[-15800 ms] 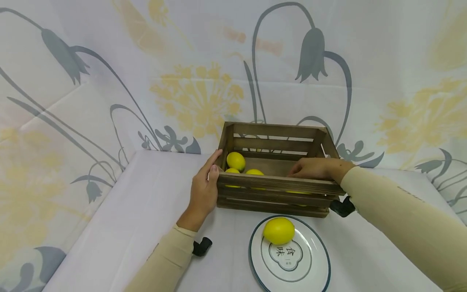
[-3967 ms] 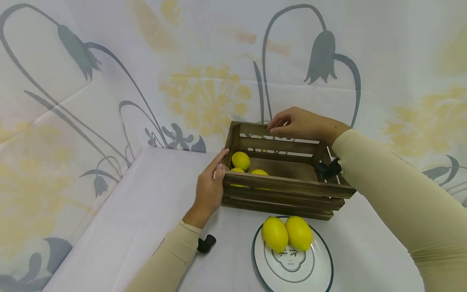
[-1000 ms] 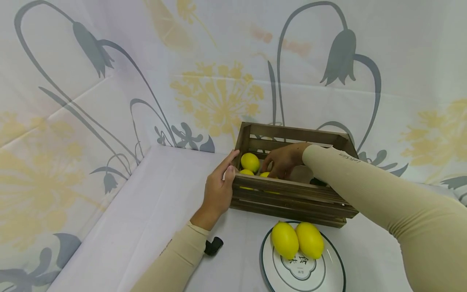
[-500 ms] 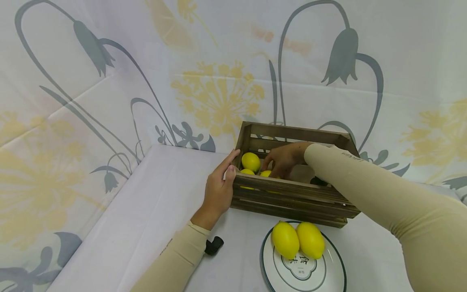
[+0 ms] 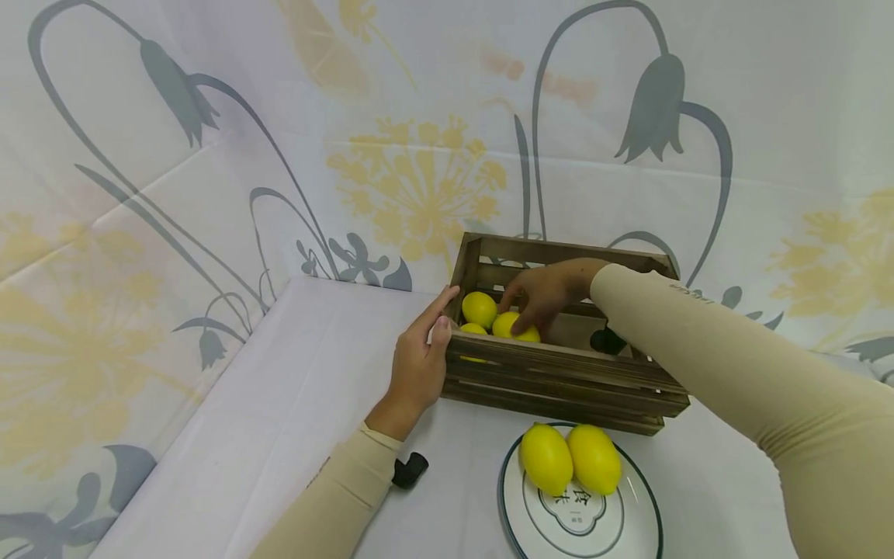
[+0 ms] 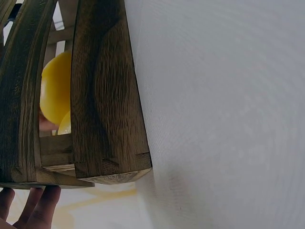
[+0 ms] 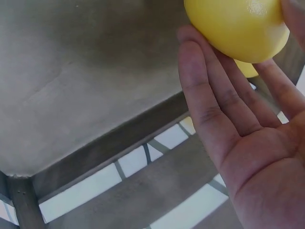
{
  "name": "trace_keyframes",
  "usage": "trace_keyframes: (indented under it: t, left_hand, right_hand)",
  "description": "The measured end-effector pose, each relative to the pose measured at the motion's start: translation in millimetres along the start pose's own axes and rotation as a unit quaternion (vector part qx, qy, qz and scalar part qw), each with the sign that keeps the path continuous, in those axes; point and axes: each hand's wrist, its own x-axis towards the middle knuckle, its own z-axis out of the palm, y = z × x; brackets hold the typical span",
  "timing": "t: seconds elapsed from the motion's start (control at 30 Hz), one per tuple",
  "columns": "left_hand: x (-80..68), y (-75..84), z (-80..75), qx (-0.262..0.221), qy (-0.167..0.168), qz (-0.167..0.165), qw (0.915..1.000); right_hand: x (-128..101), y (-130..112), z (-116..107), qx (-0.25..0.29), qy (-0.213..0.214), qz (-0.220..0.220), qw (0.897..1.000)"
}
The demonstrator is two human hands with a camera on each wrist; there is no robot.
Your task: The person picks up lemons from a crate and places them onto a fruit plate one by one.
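In the head view my right hand [image 5: 546,295] reaches into a brown slatted wooden crate [image 5: 552,361] and pinches a yellow lemon [image 5: 504,324]. The right wrist view shows that lemon [image 7: 238,28] between the fingers and the thumb. Two more lemons lie at the crate's left end, a rear one [image 5: 479,310] and a front one [image 5: 473,329] partly behind the front slat. My left hand [image 5: 415,365] rests against the crate's left end, fingers fairly straight. In the left wrist view its fingertips [image 6: 50,194] touch the end wood.
In front of the crate stands a white plate [image 5: 594,536] with a dark rim, bearing a left lemon [image 5: 546,460] and a right lemon [image 5: 594,460]. A white cloth [image 5: 314,373] covers the table. Behind the crate rises a flower-printed cloth backdrop [image 5: 433,85].
A second lemon has come onto the plate since the oldest frame. In the last half second my right hand has risen slightly, and more of its lemon shows above the front slat.
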Motion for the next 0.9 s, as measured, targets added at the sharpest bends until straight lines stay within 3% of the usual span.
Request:
trace_keyframes:
  t: [0.3,0.6,0.83,0.9]
  left_hand:
    - [0.2,1.3,3.0,0.004,-0.006,0.003,1.0]
    - [3.4,0.8,4.4,0.004,-0.002,0.005,1.0]
    - [1.1,0.0,2.3,0.01,0.001,-0.009,0.9999]
    - [1.2,0.3,2.3,0.008,-0.003,-0.008,0.9999]
  right_hand:
    - [-20.3,-6.4,-2.3,-0.005,0.052,-0.013,0.999]
    - [-50.2,-7.3,-9.0,0.054,0.105,-0.025,0.993]
    - [-63.3,-6.5,-13.6,-0.052,0.171,-0.038,0.983]
    - [-67.1,-5.7,-15.0,-0.056,0.187,-0.043,0.98]
